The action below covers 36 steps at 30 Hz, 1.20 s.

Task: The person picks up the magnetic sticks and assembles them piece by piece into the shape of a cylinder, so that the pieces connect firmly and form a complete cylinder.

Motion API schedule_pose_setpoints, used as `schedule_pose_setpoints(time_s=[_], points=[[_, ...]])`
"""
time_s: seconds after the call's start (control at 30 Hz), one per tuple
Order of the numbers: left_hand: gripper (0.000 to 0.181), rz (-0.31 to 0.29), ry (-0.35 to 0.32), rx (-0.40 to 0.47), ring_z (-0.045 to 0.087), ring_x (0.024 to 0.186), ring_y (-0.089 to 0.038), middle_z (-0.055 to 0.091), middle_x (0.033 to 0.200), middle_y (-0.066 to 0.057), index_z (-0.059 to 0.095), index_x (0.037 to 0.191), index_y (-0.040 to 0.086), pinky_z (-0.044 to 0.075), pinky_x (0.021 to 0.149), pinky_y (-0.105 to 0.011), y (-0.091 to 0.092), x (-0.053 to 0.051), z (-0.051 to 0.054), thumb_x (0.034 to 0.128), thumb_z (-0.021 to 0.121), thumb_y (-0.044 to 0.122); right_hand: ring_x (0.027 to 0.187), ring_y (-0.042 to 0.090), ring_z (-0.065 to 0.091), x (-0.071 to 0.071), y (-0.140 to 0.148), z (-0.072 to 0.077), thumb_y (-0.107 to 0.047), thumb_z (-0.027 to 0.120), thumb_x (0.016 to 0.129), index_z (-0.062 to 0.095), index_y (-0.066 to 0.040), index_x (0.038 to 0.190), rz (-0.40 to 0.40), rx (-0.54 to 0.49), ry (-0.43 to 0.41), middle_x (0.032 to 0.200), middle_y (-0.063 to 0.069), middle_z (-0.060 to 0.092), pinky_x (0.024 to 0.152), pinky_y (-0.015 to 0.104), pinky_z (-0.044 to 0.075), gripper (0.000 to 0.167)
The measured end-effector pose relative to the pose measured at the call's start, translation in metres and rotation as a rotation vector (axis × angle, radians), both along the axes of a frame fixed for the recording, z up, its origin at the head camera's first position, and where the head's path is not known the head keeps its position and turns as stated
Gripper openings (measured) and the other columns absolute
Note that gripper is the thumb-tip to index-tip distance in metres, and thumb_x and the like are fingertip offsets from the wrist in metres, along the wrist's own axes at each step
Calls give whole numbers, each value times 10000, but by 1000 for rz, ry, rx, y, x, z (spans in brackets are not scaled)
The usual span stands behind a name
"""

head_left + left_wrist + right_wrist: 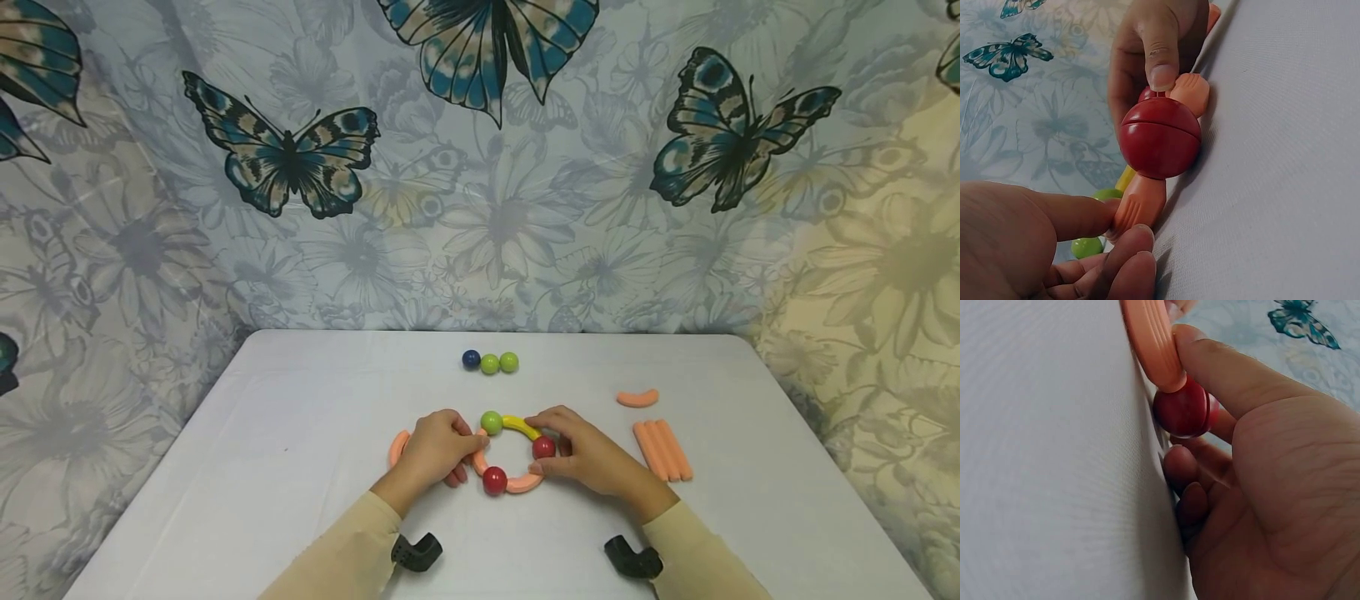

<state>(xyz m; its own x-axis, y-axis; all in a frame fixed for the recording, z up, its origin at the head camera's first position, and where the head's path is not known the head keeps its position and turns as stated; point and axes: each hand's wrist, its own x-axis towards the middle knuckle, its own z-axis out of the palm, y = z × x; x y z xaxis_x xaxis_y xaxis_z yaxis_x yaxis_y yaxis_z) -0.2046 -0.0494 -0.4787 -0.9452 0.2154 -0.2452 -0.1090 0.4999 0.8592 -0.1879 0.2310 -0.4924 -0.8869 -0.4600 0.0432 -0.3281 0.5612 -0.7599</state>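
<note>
One ring (522, 483), lower centre of the head frame: red balls (494, 481), two; green ball (491, 422), one; yellow curve (517, 424), one; orange curves (480, 462), two. Left hand (433, 448): finger and thumb pinching the ring's left orange curve. Right hand (588, 457): thumb and fingers curled round the ring's right side, spanning one red ball. Lower right: orange sticks (662, 451), side by side.
</note>
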Motion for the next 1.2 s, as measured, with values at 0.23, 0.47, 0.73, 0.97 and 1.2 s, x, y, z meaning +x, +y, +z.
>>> schedule_pose_setpoints(time_s=[0.23, 0.47, 0.73, 0.97, 1.2], points=[[254, -1, 6, -12, 626, 457, -156, 706, 693, -58, 648, 936, 58, 527, 430, -275, 0, 1, 1, 991, 832, 224, 907, 171, 546, 0, 0, 0, -359, 893, 944, 656, -129, 1477, -10, -3, -8, 1415, 46, 580, 752, 294, 494, 627], [249, 10, 28, -38, 613, 462, -154, 687, 690, -62, 647, 929, 61, 523, 431, -277, -3, 0, 1, 991, 833, 215, 861, 166, 545, 1, 0, -1, -388, 892, 940, 672, -161, 1463, -28, 28, 6, 1386, 8, 584, 724, 298, 500, 611], [224, 0, 86, -63, 595, 471, -153, 665, 687, -41, 662, 968, 74, 499, 430, -268, -4, -2, -1, 1002, 819, 230, 895, 174, 556, 2, -1, -2, -377, 867, 966, 681, -161, 1433, -41, 11, 15, 1359, 4, 607, 754, 305, 511, 547], [405, -92, 290, -170, 617, 952, -212, 659, 1099, -45, 690, 1342, 97, 537, 818, -400, -5, -7, 0, 948, 783, 121, 870, 179, 550, 1, -1, -4, -323, 849, 988, 721, -156, 1359, -111, 13, 55, 1247, -35, 638, 727, 305, 500, 426], [417, -233, 298, -145, 599, 1101, -198, 622, 1301, -39, 695, 1413, 136, 522, 979, -445, -11, -6, 2, 1006, 689, 44, 809, 184, 530, 1, -3, -2, -222, 846, 990, 740, -116, 1320, -235, 9, 60, 1058, -5, 613, 673, 303, 456, 362]])
